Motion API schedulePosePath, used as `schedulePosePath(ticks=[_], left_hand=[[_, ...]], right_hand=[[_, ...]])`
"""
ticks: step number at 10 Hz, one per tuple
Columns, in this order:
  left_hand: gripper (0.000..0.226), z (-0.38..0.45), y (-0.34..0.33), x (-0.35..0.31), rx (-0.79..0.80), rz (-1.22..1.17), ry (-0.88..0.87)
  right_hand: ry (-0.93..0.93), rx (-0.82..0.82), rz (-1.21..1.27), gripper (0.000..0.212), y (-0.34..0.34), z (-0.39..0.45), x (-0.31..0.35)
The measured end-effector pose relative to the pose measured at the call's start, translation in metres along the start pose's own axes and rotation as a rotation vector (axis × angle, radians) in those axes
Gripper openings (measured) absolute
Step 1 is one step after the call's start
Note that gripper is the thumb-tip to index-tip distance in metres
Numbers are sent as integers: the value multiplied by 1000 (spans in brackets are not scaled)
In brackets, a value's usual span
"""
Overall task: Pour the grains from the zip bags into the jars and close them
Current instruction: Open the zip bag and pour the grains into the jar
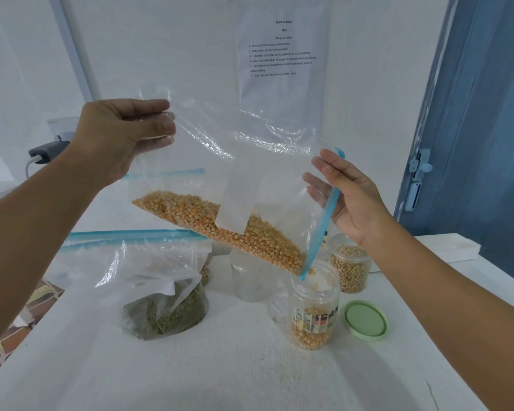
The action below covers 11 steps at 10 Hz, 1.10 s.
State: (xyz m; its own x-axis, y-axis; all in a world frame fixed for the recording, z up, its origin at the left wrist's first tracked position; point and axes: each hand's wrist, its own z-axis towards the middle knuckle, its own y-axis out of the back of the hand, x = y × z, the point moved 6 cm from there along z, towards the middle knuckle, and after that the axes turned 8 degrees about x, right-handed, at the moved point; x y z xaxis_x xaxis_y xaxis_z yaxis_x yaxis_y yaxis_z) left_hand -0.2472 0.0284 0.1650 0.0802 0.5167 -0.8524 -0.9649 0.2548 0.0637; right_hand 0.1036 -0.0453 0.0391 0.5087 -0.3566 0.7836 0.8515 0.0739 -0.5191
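Left hand (122,134) pinches the bottom corner of a clear plastic zip bag of yellow corn kernels (220,223), lifted high and tilted. Right hand (350,200) has fingers nearly straight, holding the bag's blue zip edge (324,221). Below that grip, the bag's mouth sits over an open clear plastic jar (314,310) partly filled with kernels. The round green lid (365,320) lies just beside the jar.

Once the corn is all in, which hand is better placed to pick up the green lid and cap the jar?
Probably the right hand. The green lid lies on the table just right of the corn jar, below that hand, which only steadies the bag's mouth. The left hand grips the zip bag at its raised far corner.
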Motion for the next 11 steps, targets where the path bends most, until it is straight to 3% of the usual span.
schedulePosePath(ticks=[11], left_hand=[[44,2,-8,-6,23,6,-7]], right_hand=[[3,-4,19,26,3,-1,-3]])
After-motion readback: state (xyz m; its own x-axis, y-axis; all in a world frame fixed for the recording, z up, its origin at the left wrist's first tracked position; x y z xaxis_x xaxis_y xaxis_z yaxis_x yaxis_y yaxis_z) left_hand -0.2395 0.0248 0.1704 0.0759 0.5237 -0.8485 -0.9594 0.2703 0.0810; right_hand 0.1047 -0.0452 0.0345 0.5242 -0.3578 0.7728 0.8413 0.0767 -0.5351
